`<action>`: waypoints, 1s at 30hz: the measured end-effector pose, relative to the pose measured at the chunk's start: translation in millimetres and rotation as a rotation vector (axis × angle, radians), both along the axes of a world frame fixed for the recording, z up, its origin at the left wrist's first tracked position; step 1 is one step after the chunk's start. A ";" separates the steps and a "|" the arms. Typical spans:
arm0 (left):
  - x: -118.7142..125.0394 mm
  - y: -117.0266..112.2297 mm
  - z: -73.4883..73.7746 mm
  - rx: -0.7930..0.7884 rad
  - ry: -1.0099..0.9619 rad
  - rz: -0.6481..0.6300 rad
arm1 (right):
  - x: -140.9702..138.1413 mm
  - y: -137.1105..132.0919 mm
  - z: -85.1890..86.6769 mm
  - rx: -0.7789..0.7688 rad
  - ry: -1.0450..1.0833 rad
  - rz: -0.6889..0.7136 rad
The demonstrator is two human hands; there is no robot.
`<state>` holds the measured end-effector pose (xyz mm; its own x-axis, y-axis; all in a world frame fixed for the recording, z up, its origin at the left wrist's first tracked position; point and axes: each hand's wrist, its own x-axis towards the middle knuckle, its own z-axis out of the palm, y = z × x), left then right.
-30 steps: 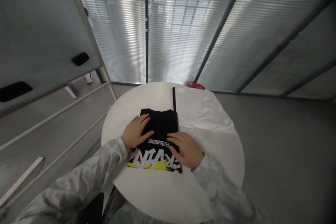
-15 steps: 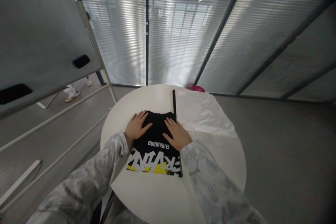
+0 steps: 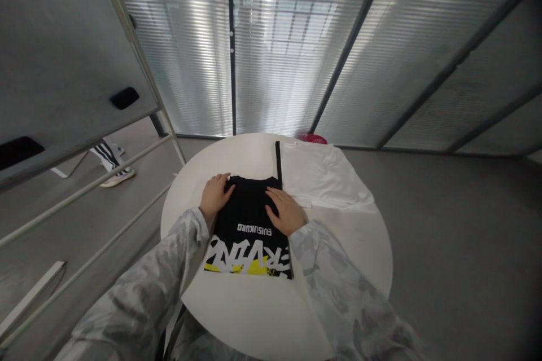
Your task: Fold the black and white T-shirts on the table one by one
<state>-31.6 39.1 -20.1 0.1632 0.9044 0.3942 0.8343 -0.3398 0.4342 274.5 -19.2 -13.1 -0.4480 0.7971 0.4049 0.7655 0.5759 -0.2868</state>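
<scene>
A black T-shirt (image 3: 249,208), folded into a compact rectangle, lies on the round white table (image 3: 254,316) before me. White lettering and a yellow patch show on its near half, upside down from my side. My left hand (image 3: 214,197) rests at the shirt's far left corner, thumb on the cloth and fingers along the edge. On its upper right side lies my right hand (image 3: 287,211), flat with fingers stretched out. Neither hand is closed on the cloth.
A folded white garment (image 3: 324,175) with a black strip lies right of the shirt. Behind it is something pink-red (image 3: 315,139). A whiteboard on a frame (image 3: 68,56) stands left, with a person's shoe (image 3: 118,177) beyond. Ribbed glass panels (image 3: 279,67) rise behind the table.
My left hand has slid outward to the shirt's left edge, its fingers drawn closer together. My right hand stays almost in place. The person's foot behind the whiteboard has moved further into view.
</scene>
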 end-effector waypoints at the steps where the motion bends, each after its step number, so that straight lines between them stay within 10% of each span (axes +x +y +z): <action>1: -0.8 2.3 -0.2 -0.006 -0.037 -0.017 | -0.8 1.8 1.2 0.021 0.024 0.004; 12: -9.8 4.6 -6.5 0.181 -0.546 -0.039 | -6.6 6.2 8.1 0.146 -0.029 -0.106; 22: -0.3 3.8 -12.8 -0.011 -0.013 -0.022 | -9.8 3.8 12.5 -0.051 -0.211 -0.032; 30: -6.8 5.4 -7.6 0.004 -0.078 -0.099 | -13.6 47.4 22.7 -0.016 -0.189 -0.110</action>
